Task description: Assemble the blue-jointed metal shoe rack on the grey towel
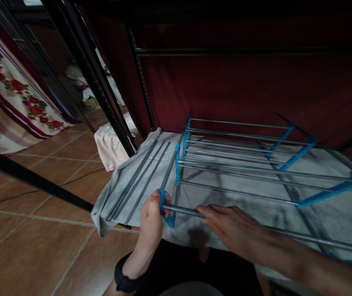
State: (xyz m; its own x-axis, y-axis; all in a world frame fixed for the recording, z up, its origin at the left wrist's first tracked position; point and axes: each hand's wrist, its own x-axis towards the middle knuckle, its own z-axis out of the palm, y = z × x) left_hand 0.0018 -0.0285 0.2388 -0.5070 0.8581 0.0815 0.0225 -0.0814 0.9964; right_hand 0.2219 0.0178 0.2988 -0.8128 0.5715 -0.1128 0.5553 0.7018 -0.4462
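Backdrop: dark red cloth (243,86), matte, hanging in soft folds behind the work surface. Floor (111,250): square terracotta-toned tiles with pale joints, faintly glossy in the foreground. A black metal frame (92,78) encloses the station; its uprights are straight and angular, at least one pierced with a row of slots. At far left hangs floral fabric (18,86), cream with red blooms and dark red stripes.

The work surface is covered by grey cloth (262,211), napped and rumpled, its edge bunched at the left corner. On it, directly before the person, lies the rack (240,167) — slim grey tubes, round in section and smooth, running roughly parallel between blue brackets (178,170) that appear to be plastic and, on the left side, are perforated. Left of the rack, loose rods (148,183) of similar grey finish lie side by side on the cloth. Beyond that corner, lower down, sits a pale pink striped cloth (111,144), loosely draped.

The hands are apart. The right hand (229,226), palm down, is closed over the front tube (182,210); its underside is hidden. The left hand (151,216) is clamped around the blue joint (162,202) at that tube's left end — fingers behind, thumb side nearest. A black wristband (123,277), broad and smooth, circles the left wrist.
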